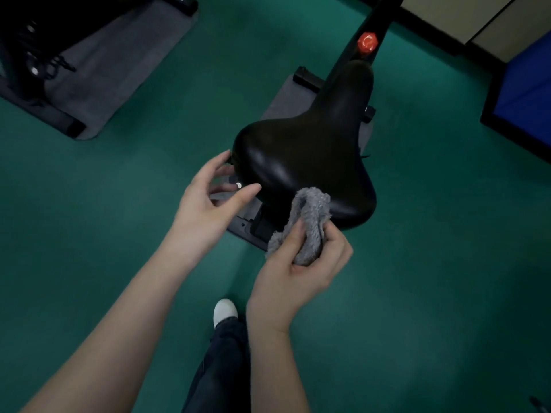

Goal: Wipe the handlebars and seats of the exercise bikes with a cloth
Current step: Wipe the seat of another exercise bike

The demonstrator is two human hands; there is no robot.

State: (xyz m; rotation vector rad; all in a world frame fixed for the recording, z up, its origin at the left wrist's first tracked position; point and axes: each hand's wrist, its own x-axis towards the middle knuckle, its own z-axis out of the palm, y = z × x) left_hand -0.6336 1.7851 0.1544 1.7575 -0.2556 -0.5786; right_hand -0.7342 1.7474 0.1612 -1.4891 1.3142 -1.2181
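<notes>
The seat of the nearer exercise bike sits in the middle of the view, a black saddle with a broad rounded rear toward the person and a narrow nose pointing away. Its cover is smooth and slightly glossy, with soft highlights on the left rear lobe. The cloth is a grey, fluffy, towel-like piece, bunched into a fold, and its upper end lies against the seat's rear edge. The right hand grips the cloth from below, thumb pressed on top and fingers curled round the bundle. The left hand is at the seat's left rear edge with its fingers spread and loosely bent, holding nothing; whether the fingertips touch the seat cannot be told. Beyond the nose, the black frame post carries a red knob with a pale mark too blurred to read. Under the bike lies a grey mat, and its black base bar shows below the seat. The floor is a plain green sheet. A second bike, dark and hard to make out, stands at upper left on its own grey mat. A blue panel in a black frame is at the right edge. A white shoe and a dark trouser leg show between the forearms.
</notes>
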